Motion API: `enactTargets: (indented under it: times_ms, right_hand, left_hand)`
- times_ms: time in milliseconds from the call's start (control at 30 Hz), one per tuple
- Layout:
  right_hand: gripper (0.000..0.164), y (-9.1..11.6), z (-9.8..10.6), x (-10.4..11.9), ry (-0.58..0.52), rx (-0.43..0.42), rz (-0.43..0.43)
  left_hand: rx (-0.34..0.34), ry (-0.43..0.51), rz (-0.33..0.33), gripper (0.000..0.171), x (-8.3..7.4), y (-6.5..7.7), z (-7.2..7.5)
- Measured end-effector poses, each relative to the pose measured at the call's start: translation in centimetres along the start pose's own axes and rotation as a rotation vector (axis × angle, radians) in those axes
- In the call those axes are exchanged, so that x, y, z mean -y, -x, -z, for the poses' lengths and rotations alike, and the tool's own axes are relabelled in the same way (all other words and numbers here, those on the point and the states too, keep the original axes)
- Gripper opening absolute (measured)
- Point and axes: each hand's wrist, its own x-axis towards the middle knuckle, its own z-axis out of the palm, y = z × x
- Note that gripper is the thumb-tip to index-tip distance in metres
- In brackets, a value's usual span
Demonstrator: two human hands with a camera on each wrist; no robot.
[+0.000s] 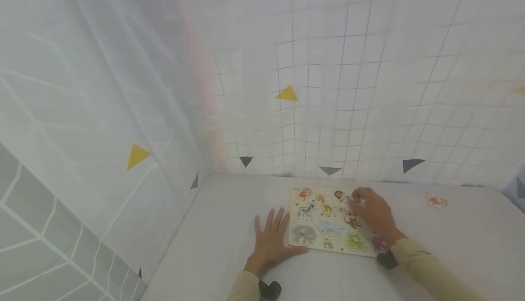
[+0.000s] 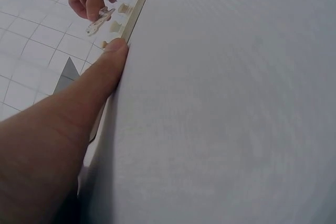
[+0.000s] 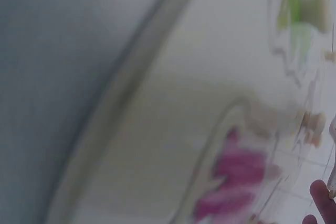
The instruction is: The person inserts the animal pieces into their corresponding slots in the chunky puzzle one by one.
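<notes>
A wooden knob puzzle board (image 1: 293, 242) with animal pieces lies on the white table. My left hand (image 1: 270, 241) rests flat at its left corner, fingers spread, thumb along the near edge. In the left wrist view that thumb (image 2: 100, 69) touches the board's side. Above the far right part of the board, my right hand (image 1: 372, 207) pinches a puzzle piece (image 2: 100, 22), tilted off the board; its picture is mostly hidden by the fingers. The zebra (image 1: 306, 212), giraffe (image 1: 326, 206), elephant (image 1: 304, 234) and frog (image 1: 356, 242) pieces show in the board.
A loose puzzle piece with a red-orange animal (image 1: 436, 200) lies on the table to the right of the board. Behind the table hangs a white curtain (image 1: 320, 132) with grid lines and triangles. A pink-purple piece (image 3: 236, 177) shows blurred in the right wrist view.
</notes>
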Motion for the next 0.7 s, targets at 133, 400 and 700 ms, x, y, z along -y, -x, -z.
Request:
enactTargets:
  times_ms: [133, 400, 700]
  right_hand:
    - [0.023, 0.0, -0.3, 1.1, -0.003, 0.013, 0.007]
    - [0.019, -0.1, -1.7, 2.0, -0.018, -0.011, 0.038]
    - [0.014, -0.2, -2.5, 3.3, -0.015, -0.034, 0.104]
  left_hand:
    - [-0.001, 0.013, 0.002, 0.117, -0.1, 0.1, 0.3]
    - [0.003, -0.002, 0.004, 0.117, -0.2, 0.1, 0.4]
    - [0.007, -0.023, 0.008, 0.118, 0.0, -0.1, -0.1]
